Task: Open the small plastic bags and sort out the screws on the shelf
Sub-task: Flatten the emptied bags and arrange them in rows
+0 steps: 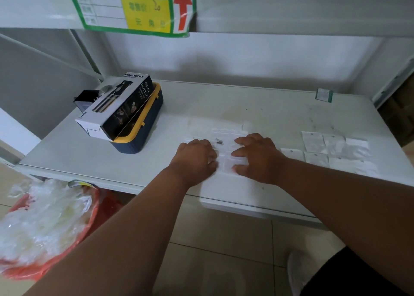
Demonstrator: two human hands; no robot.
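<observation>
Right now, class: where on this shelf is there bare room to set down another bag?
Bare: the middle back of the shelf, between the spray bottle box and the small label. Crowded: around both hands and the flat bags on the right.

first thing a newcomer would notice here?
Two bare hands, left hand and right hand, meet at the shelf front, fingers on a small clear bag with a few screws just beyond. At left, a black spray bottle box lies tilted on a blue and yellow case. Flat bags lie in rows at right.
</observation>
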